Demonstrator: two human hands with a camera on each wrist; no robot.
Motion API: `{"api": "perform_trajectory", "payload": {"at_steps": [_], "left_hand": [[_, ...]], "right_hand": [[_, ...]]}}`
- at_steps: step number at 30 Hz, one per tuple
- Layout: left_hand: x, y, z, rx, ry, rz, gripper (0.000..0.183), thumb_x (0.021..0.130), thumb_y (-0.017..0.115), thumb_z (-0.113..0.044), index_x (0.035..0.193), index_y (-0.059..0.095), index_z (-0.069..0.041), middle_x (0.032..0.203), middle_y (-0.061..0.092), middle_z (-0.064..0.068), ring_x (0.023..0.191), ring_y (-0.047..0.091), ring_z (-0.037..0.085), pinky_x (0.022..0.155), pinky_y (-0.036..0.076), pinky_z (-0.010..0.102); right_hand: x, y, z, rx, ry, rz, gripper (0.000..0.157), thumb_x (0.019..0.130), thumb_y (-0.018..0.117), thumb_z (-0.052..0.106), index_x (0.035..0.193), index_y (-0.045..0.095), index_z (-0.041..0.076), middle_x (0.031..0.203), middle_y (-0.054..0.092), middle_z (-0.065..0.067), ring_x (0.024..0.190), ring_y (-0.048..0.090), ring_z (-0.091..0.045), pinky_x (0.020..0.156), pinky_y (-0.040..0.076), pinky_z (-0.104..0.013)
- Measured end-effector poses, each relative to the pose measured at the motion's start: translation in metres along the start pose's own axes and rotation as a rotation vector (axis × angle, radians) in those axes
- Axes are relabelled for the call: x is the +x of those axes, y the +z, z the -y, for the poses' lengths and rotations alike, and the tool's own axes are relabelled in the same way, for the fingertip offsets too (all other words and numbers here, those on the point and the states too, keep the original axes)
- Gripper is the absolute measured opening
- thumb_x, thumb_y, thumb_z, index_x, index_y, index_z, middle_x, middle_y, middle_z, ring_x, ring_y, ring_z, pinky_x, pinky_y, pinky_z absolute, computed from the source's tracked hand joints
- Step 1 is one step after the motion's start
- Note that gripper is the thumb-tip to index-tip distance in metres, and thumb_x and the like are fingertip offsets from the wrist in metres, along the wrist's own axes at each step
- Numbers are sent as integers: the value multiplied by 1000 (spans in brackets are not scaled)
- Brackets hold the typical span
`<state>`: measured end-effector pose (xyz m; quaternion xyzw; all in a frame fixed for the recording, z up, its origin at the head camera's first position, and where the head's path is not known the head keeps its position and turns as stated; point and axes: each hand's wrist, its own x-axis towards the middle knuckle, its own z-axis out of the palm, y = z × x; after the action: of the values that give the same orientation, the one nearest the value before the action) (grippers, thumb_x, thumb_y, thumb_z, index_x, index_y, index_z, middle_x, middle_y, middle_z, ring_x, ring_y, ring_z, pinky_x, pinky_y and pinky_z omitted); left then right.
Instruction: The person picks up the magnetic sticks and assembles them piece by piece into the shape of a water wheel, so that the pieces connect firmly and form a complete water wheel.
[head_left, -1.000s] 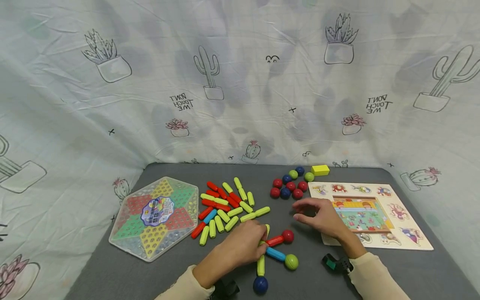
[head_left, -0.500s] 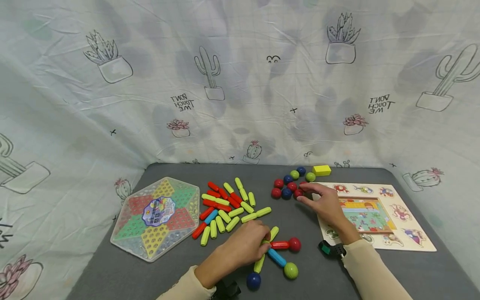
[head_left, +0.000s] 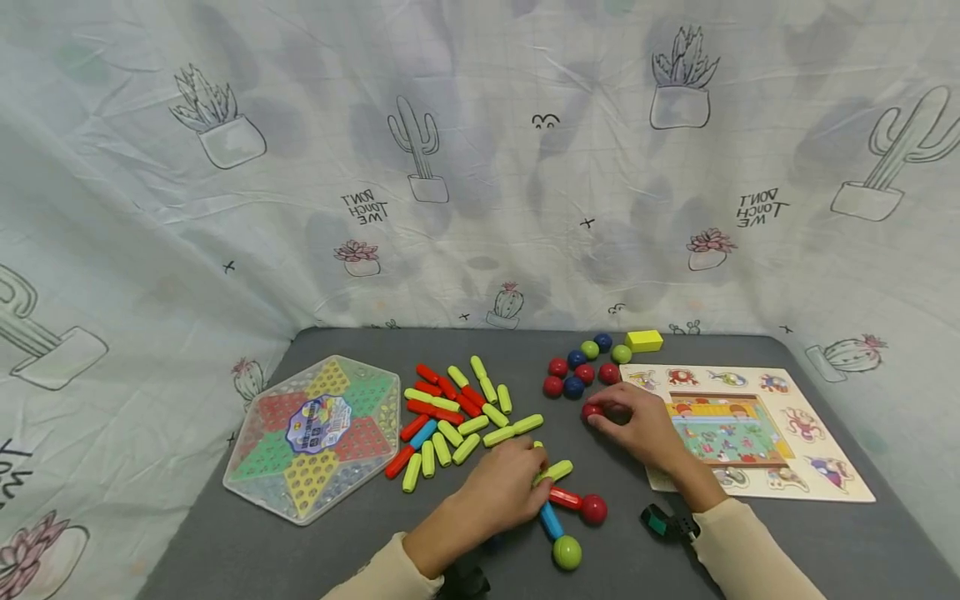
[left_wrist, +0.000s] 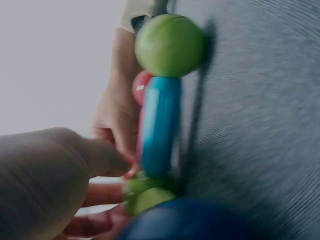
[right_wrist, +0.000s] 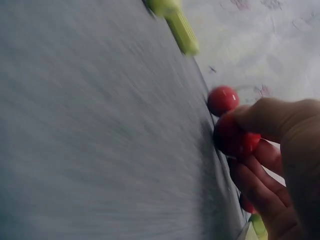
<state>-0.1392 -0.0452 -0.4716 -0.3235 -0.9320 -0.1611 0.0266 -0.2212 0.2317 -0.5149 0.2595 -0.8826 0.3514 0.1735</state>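
My left hand (head_left: pixel 504 485) grips a ball-and-rod toy assembly by its green hub ball (left_wrist: pixel 131 192). From it stick out a light blue rod (head_left: pixel 551 522) ending in a green ball (head_left: pixel 567 552), a red rod (head_left: pixel 566 497) ending in a red ball (head_left: pixel 594 509), and a yellow-green rod (head_left: pixel 557 472) with a bare end. A dark blue ball (left_wrist: pixel 195 225) is close to the left wrist camera, mostly hidden under the hand in the head view. Between thumb and fingers, my right hand (head_left: pixel 643 429) pinches a loose red ball (right_wrist: pixel 235 135) just over the table.
Several red, blue and green balls (head_left: pixel 573 387) cluster at the back, beside a yellow block (head_left: pixel 643 341). Loose red, blue and yellow-green rods (head_left: pixel 466 449) lie left of centre. A hexagonal game box (head_left: pixel 262 408) is at left, a wooden puzzle board (head_left: pixel 832 442) at right.
My right hand reached to the ball cluster, took a red ball and drew it back towards me. My left hand turned the assembly, swinging the blue ball under the hand.
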Motion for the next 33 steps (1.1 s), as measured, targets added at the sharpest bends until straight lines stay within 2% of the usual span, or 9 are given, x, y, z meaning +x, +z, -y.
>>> {"api": "perform_trajectory", "payload": {"at_steps": [6,9,15,20,23,26,30,33], "left_hand": [[5,13,-6,52,-84,-45,13,100,80,-26,98,83,-14,89,67,-1,76,60,11,66,54,25],[7,15,-7,59,-104,-54,12,99,80,-24,93,82,-15,84,63,-1,72,56,12,61,50,26],[6,17,-6,43,-94,-83,10,98,80,-21,89,80,-15,79,57,-3,68,51,10,57,44,24],[4,17,-4,34,-69,-88,8,99,80,-21,96,82,-14,84,61,-2,73,55,10,62,49,23],[3,11,-2,20,-59,-62,11,99,80,-23,102,81,-13,90,66,-1,77,59,11,67,53,24],[1,-1,1,0,-68,-12,14,99,81,-26,102,77,-13,91,66,-2,78,60,9,69,53,24],[-3,-17,2,-43,-77,67,17,97,83,-24,89,71,-14,78,63,-5,67,54,6,62,48,21],[-5,-21,2,-46,-62,100,22,96,84,-23,82,69,-15,71,60,-7,61,50,4,58,43,19]], "right_hand": [[-19,3,15,104,-62,83,25,93,89,12,115,82,20,109,79,9,96,76,-7,84,63,-30],[-24,4,19,161,-81,106,25,93,87,10,115,81,20,109,79,8,94,75,-7,83,63,-30],[-29,4,23,202,-93,105,27,93,86,7,116,80,21,108,79,8,92,75,-6,81,64,-29],[-30,6,24,234,-114,144,25,95,84,10,116,80,23,108,80,8,92,75,-6,83,62,-26],[-30,6,26,242,-116,163,24,95,84,11,115,79,24,107,79,10,92,74,-4,83,60,-24],[-29,6,26,251,-110,185,24,95,85,12,114,79,25,106,78,12,90,73,-4,82,60,-24],[-29,2,22,274,-95,236,22,95,85,13,114,80,24,104,78,12,90,73,-5,82,61,-26],[-25,-6,14,307,-48,238,22,97,84,12,118,81,18,107,81,6,94,75,-6,84,62,-26]]}}
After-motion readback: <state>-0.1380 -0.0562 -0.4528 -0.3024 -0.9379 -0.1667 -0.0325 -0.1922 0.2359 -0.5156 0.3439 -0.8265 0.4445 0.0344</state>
